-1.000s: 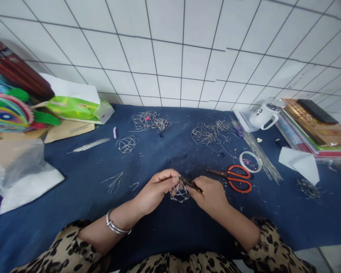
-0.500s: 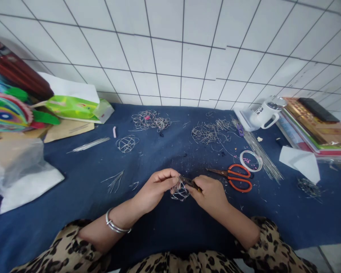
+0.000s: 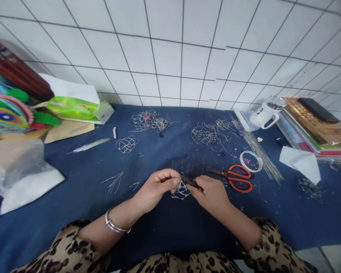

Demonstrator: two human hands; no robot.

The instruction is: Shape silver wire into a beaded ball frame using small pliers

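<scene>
Between my hands is a small round frame of bent silver wire (image 3: 181, 192), held just above the blue cloth. My left hand (image 3: 158, 189) pinches its upper left edge with thumb and fingertips. My right hand (image 3: 213, 192) is wrapped round a pair of dark pliers (image 3: 190, 181), whose jaws meet the wire at the top of the frame. The exact spot the jaws grip is too small to make out. Orange-handled scissors (image 3: 238, 177) lie just beyond my right hand. Short wires (image 3: 114, 182) and a small wire loop (image 3: 134, 186) lie left of my left hand.
A finished-looking wire ring shape (image 3: 127, 144) and tangled wire heaps (image 3: 211, 132) lie further back. To the right are a tape-like ring with pink beads (image 3: 251, 151), long straight wires (image 3: 263, 155) and a white mug (image 3: 268, 113). A plastic bag (image 3: 31, 182) sits at left.
Both hands stay in nearly the same place. The pliers and the wire frame have tilted very slightly; the grip on each is unchanged.
</scene>
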